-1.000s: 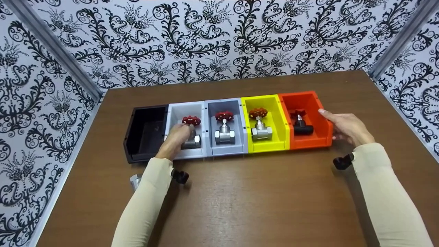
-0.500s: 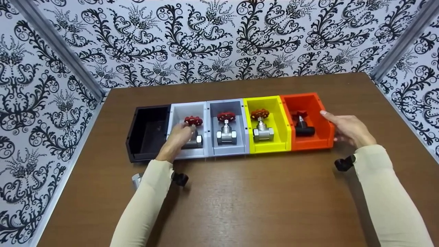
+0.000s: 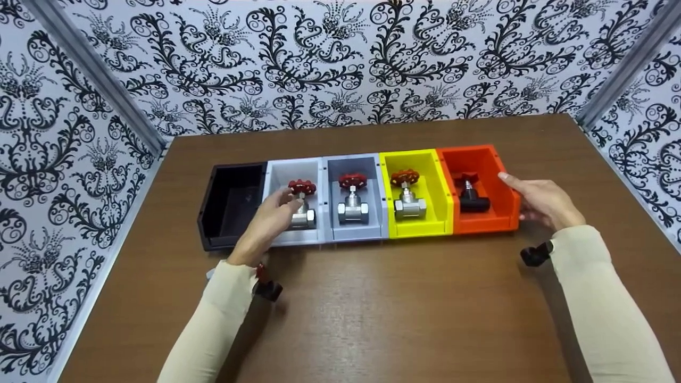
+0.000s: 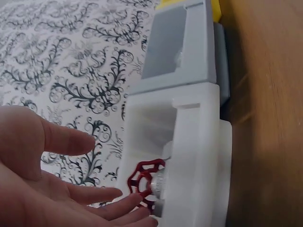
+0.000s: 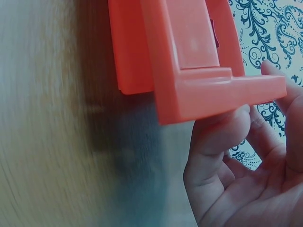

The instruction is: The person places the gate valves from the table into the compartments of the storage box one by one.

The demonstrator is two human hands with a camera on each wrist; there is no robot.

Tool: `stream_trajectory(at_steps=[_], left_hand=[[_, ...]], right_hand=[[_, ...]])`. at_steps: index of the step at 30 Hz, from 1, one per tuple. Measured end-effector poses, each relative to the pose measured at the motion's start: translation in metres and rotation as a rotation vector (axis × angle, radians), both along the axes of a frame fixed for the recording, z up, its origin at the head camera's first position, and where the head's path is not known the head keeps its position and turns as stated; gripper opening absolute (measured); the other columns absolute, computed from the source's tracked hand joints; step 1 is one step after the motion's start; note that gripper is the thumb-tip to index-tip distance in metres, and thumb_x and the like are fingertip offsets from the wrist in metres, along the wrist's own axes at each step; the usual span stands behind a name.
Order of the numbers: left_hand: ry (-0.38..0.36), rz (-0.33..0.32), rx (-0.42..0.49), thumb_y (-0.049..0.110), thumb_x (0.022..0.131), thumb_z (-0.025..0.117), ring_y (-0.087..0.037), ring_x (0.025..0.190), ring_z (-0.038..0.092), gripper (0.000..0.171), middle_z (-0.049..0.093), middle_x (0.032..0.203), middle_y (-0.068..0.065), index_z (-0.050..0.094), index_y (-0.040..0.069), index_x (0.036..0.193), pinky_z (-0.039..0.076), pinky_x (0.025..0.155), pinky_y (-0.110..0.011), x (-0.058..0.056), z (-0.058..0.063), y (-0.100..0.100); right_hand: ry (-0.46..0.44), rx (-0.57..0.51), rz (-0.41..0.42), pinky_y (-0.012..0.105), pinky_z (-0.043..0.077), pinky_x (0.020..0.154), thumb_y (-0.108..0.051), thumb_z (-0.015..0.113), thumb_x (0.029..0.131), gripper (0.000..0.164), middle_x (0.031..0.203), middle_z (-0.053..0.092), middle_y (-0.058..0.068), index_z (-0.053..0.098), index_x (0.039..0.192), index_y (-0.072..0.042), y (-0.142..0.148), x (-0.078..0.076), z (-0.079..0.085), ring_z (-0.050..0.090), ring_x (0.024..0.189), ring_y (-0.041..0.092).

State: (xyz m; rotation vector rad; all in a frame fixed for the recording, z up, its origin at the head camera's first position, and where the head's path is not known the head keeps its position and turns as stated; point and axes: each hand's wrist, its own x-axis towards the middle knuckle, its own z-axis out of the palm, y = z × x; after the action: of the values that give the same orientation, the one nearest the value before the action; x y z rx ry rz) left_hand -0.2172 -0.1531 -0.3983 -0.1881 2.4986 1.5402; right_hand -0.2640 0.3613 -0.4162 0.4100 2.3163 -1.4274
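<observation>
In the head view, my left hand [image 3: 268, 218] hovers at the front of the white bin [image 3: 292, 166], its fingers extended and apart. A silver valve with a red handwheel [image 3: 302, 186] sits in that bin. The left wrist view shows my fingertips beside the red handwheel [image 4: 146, 182], and nothing is in the palm. At the row's far end, my right hand [image 3: 545, 201] holds the side wall of the orange bin [image 3: 511, 205], thumb over the rim and fingers against the outside. Inside it lies a black valve [image 3: 473, 202].
A grey bin [image 3: 355, 232] and a yellow bin [image 3: 420, 229] each hold a silver valve with a red handwheel. A black bin [image 3: 234, 205] ends the row at left. Behind my left wrist, a mostly hidden red part [image 3: 261, 273] shows above the brown table [image 3: 383, 308].
My left hand has loosened its fingers and drawn back slightly from the valve in the white bin. The valve stays there. My right hand remains on the orange bin.
</observation>
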Motion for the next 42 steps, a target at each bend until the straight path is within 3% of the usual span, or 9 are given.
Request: stream_trajectory(at_steps=[3, 10, 15, 17, 22, 25, 37, 42], left_hand=[[-0.028, -0.008, -0.018, 0.033, 0.100, 0.053, -0.027, 0.134, 0.043, 0.053, 0.048, 0.147, -0.012, 0.043, 0.012, 0.148, 0.034, 0.113, -0.048, 0.009, 0.006, -0.004], [-0.021, -0.024, -0.035, 0.036, 0.101, 0.054, -0.026, 0.129, 0.046, 0.043, 0.051, 0.143, -0.006, 0.053, 0.018, 0.139, 0.033, 0.114, -0.051, 0.028, 0.015, -0.021], [0.032, -0.039, -0.019, 0.031, 0.102, 0.054, -0.026, 0.127, 0.048, 0.039, 0.054, 0.139, -0.010, 0.057, 0.010, 0.134, 0.034, 0.112, -0.047, 0.039, 0.016, -0.038], [0.046, -0.044, -0.050, 0.032, 0.102, 0.055, -0.028, 0.122, 0.051, 0.038, 0.058, 0.134, -0.012, 0.060, 0.009, 0.132, 0.040, 0.106, -0.045, 0.045, 0.016, -0.047], [0.055, -0.036, -0.073, 0.030, 0.102, 0.055, -0.033, 0.111, 0.060, 0.037, 0.065, 0.120, -0.019, 0.063, 0.002, 0.125, 0.052, 0.090, -0.045, 0.060, 0.015, -0.072], [0.064, -0.028, -0.051, 0.026, 0.102, 0.055, -0.031, 0.109, 0.063, 0.036, 0.067, 0.116, -0.021, 0.063, -0.002, 0.123, 0.052, 0.093, -0.044, 0.067, 0.014, -0.083], [-0.015, -0.056, -0.037, 0.026, 0.103, 0.053, -0.030, 0.111, 0.064, 0.036, 0.066, 0.116, -0.019, 0.061, -0.005, 0.121, 0.050, 0.098, -0.041, 0.079, 0.000, -0.115], [-0.034, -0.093, -0.066, 0.025, 0.103, 0.053, -0.029, 0.108, 0.065, 0.035, 0.067, 0.115, -0.017, 0.063, -0.003, 0.120, 0.050, 0.091, -0.036, 0.078, -0.008, -0.127]], right_hand=[[0.006, -0.013, -0.001, 0.025, 0.056, 0.068, -0.072, 0.061, 0.081, 0.098, 0.086, 0.070, -0.014, 0.040, 0.151, -0.007, 0.000, -0.001, 0.000, 0.064, 0.075, 0.009], [0.003, -0.011, 0.014, 0.025, 0.056, 0.069, -0.072, 0.061, 0.081, 0.099, 0.085, 0.071, -0.014, 0.040, 0.150, -0.005, 0.000, -0.002, 0.001, 0.065, 0.076, 0.008], [0.012, -0.015, 0.020, 0.024, 0.055, 0.066, -0.070, 0.061, 0.084, 0.096, 0.082, 0.069, -0.013, 0.041, 0.149, -0.003, 0.000, -0.004, 0.000, 0.063, 0.072, 0.008], [0.022, -0.026, 0.018, 0.024, 0.055, 0.065, -0.067, 0.061, 0.085, 0.093, 0.081, 0.069, -0.013, 0.042, 0.148, -0.002, 0.000, -0.005, -0.001, 0.063, 0.071, 0.008], [0.066, -0.054, -0.016, 0.026, 0.055, 0.064, -0.063, 0.066, 0.084, 0.055, 0.078, 0.070, -0.009, 0.071, 0.116, -0.018, -0.001, -0.004, -0.001, 0.063, 0.068, 0.010], [0.091, -0.054, -0.032, 0.027, 0.055, 0.064, -0.062, 0.069, 0.082, 0.037, 0.076, 0.069, -0.008, 0.075, 0.092, -0.027, -0.002, -0.002, 0.001, 0.062, 0.066, 0.011], [0.115, 0.027, 0.003, 0.029, 0.055, 0.066, -0.063, 0.067, 0.083, 0.041, 0.071, 0.063, -0.009, 0.076, 0.099, -0.027, -0.002, -0.001, 0.005, 0.058, 0.062, 0.012], [0.097, 0.004, 0.030, 0.029, 0.056, 0.069, -0.061, 0.066, 0.086, 0.050, 0.073, 0.065, -0.007, 0.072, 0.112, -0.019, -0.001, 0.000, 0.008, 0.059, 0.064, 0.012]])
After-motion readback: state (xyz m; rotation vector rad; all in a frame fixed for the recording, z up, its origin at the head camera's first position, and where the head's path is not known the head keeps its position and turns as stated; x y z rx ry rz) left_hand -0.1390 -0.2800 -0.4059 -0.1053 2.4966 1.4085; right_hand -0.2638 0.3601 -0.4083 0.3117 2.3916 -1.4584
